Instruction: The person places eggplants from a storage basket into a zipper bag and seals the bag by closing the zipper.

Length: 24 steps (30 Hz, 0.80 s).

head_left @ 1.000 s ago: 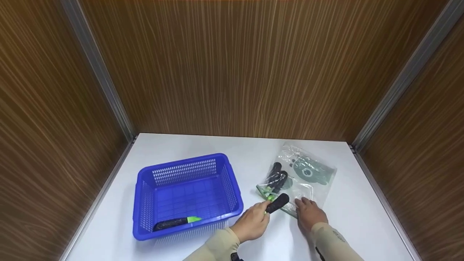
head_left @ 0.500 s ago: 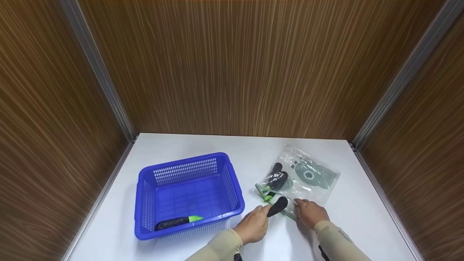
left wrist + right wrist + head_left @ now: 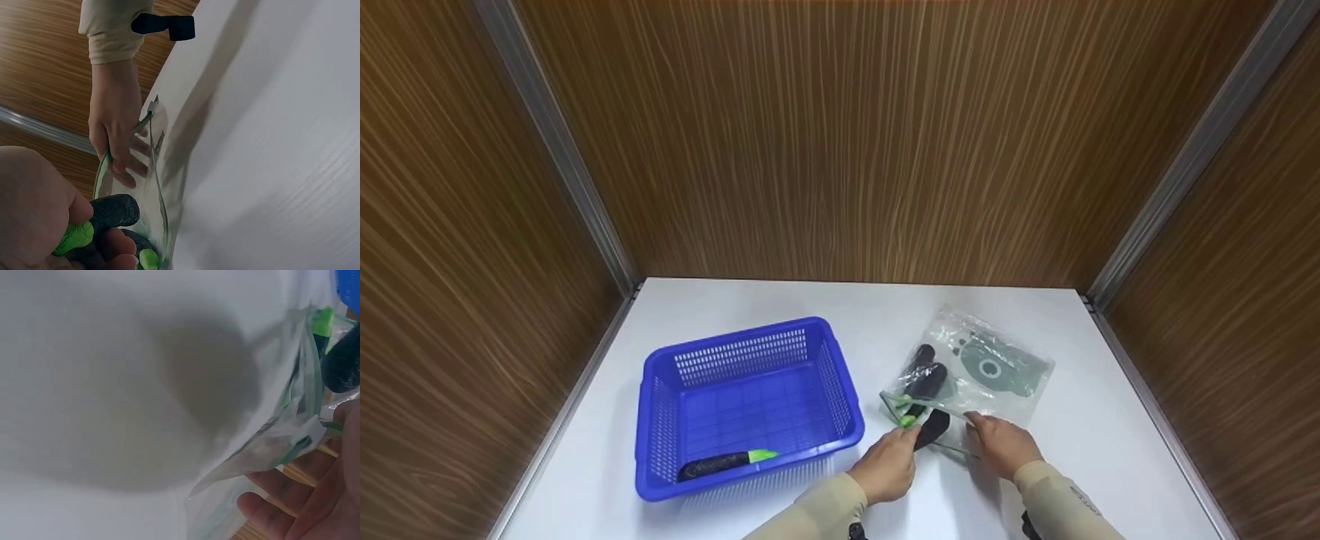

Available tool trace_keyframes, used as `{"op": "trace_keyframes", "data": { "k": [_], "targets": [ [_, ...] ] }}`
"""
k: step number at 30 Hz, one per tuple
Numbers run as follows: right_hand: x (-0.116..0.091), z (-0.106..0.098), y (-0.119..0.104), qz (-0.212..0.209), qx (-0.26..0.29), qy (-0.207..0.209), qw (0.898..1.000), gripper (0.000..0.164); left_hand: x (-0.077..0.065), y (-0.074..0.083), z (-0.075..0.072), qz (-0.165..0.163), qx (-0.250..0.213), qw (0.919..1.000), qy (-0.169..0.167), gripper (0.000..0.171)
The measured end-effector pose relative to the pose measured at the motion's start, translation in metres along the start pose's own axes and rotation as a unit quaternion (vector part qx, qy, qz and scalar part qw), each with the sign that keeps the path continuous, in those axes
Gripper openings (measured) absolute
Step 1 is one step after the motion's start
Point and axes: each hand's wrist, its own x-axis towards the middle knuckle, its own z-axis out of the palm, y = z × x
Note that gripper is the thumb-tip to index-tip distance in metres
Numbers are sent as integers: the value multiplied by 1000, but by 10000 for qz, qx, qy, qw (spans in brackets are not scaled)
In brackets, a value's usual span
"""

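My left hand (image 3: 885,465) grips a dark eggplant (image 3: 934,429) by its green stem end (image 3: 76,237). Its black tip sits at the mouth of a clear zip bag (image 3: 1020,394) with a green bear print. With thumb and fingers, my right hand (image 3: 1005,446) pinches the bag's upper edge, holding the mouth apart; some of its fingers show through the plastic in the left wrist view. Inside the bag's left side lie two more eggplants (image 3: 928,382), green ends toward the opening. The right wrist view shows the right hand (image 3: 323,495) beside the bag's rim.
A blue plastic basket (image 3: 750,397) stands on the left of the white table (image 3: 877,315), with one eggplant (image 3: 716,465) along its near wall. Wood-grain panels (image 3: 840,142) enclose the back and sides.
The held eggplant's tip has moved from in front of the bag to its mouth. My right hand has lifted the upper edge, so the mouth gapes wider, and the bag has shifted slightly.
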Motion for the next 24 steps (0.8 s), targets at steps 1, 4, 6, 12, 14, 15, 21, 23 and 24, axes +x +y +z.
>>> {"op": "trace_keyframes", "data": {
  "k": [1,4,6,12,14,15,21,23,24],
  "targets": [
    [-1,-1,0,32,72,7,10000,27,1,0,1,-1,-13,10000,-8,42],
    [-2,-3,-1,205,295,14,9994,29,2,-1,3,5,-9,10000,-1,43],
    [-2,-4,-2,297,406,42,9987,29,4,-2,4,0,21,10000,-9,43],
    [-6,-7,-4,355,494,166,9980,30,7,-2,8,-18,22,9999,-166,45],
    [-7,-8,-5,410,544,221,9974,30,8,-2,8,-10,11,9998,-212,44],
    [-8,-9,-5,425,564,247,9972,30,8,-2,8,-14,24,9997,-233,43],
    [-14,-10,-9,499,693,344,9958,31,11,0,11,32,211,9994,-261,42],
    [-16,-9,-13,527,749,286,9954,31,13,1,14,127,337,9992,-156,40],
    [-17,-9,-15,541,773,246,9952,31,13,1,15,177,407,9990,-95,38]
  ]
}}
